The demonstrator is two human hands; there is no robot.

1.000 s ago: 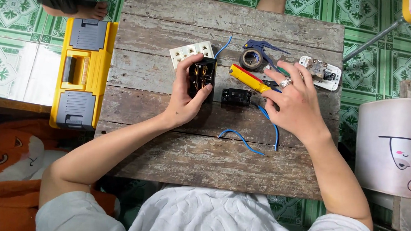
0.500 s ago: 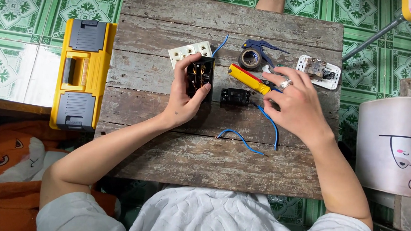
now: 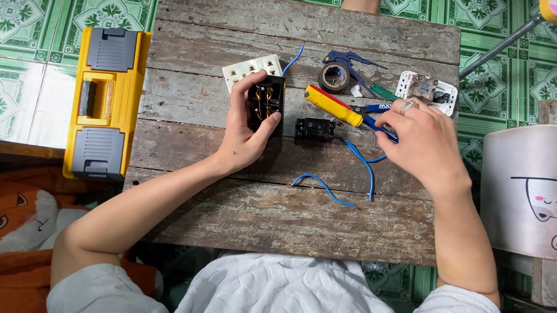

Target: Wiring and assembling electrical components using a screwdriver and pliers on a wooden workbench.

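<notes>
My left hand (image 3: 241,139) grips a black socket module (image 3: 266,102) and holds it upright on the wooden board (image 3: 300,221); copper contacts show inside it. My right hand (image 3: 422,142), with a ring on one finger, pinches one end of a blue wire (image 3: 362,159) beside the tip of a yellow-and-red handled tool (image 3: 332,105) lying on the board. A small black switch block (image 3: 315,128) sits between my hands. A second loose blue wire (image 3: 323,184) lies nearer to me.
A white socket faceplate (image 3: 251,68), a tape roll (image 3: 335,77), a blue tool (image 3: 350,58), a green-handled screwdriver (image 3: 382,92) and a white switch plate (image 3: 427,91) lie at the far side. A yellow toolbox (image 3: 103,103) stands left, a white drum (image 3: 531,189) right.
My right hand has shifted slightly to the right along the blue wire. The left hand keeps holding the black module. A person's foot at the top left has left the view.
</notes>
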